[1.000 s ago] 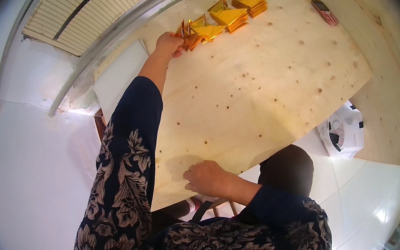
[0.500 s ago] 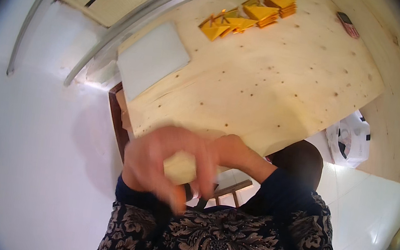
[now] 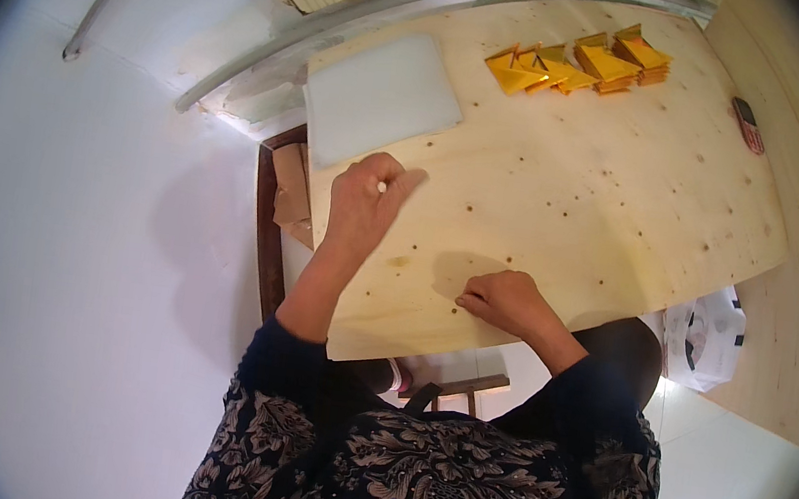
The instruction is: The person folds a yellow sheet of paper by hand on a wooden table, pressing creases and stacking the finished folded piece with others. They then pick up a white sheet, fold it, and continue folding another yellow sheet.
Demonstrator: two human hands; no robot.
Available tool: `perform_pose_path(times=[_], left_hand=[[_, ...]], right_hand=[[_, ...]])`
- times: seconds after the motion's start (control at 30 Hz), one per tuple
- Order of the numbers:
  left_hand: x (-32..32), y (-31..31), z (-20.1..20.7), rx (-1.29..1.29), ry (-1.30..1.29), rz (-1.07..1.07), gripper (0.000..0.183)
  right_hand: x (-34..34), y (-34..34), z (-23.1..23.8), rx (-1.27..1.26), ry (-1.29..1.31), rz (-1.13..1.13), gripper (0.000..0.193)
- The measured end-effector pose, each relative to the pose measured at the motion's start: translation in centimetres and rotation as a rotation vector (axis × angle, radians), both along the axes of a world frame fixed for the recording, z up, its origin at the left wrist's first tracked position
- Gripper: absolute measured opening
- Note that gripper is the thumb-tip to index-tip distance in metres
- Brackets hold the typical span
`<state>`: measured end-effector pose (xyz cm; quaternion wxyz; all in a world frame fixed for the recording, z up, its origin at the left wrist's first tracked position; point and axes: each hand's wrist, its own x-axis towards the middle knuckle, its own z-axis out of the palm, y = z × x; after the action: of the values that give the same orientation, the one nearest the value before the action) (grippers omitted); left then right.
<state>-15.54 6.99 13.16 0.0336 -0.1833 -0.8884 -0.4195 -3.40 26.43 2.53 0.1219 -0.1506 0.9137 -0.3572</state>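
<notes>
My left hand (image 3: 365, 203) hovers over the left part of a pale wooden board tabletop (image 3: 562, 241), near a white sheet (image 3: 379, 95). Its fingers are curled in, the thumb points right, and a small light gap shows between them with no object visible. My right hand (image 3: 509, 302) is low over the board's near edge, closed in a loose fist with nothing seen in it. Toward the far side, folded gold packets (image 3: 565, 67) form a row of overlapping piles, well away from both hands.
A keypad phone (image 3: 748, 126) lies at the far right beside a wooden panel. A white bag (image 3: 705, 340) stands below the board's right edge. Along the back runs a grey pipe (image 3: 368, 28). Brown cardboard (image 3: 292, 190) shows under the left edge.
My hands were together and blurred near my body; now they are apart, the left farther forward, the right by the near edge. The view has shifted, and the gold packets appear farther right.
</notes>
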Motion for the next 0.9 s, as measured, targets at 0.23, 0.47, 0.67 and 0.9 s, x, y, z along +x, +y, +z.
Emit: perform_pose_path(times=[0.23, 0.47, 0.67, 0.9], left_hand=[[-11.1, -5.3, -8.4, -0.465, 0.26, 0.056, 0.034], [-14.0, -5.6, -9.9, -0.641, 0.214, -0.083, 0.041], [-14.4, -5.6, -10.2, -0.748, 0.226, -0.115, 0.034], [-13.4, -4.9, -10.9, -0.71, 0.439, -0.108, 0.041]], right_hand=[[-0.1, -0.1, 0.1, -0.004, -0.016, -0.01, 0.026], [0.0, 0.1, -0.2, -0.037, 0.012, -0.01, 0.024], [0.1, 0.0, -0.2, -0.045, 0.028, -0.016, 0.027], [0.0, -0.2, -0.1, -0.022, 0.026, -0.017, 0.027]])
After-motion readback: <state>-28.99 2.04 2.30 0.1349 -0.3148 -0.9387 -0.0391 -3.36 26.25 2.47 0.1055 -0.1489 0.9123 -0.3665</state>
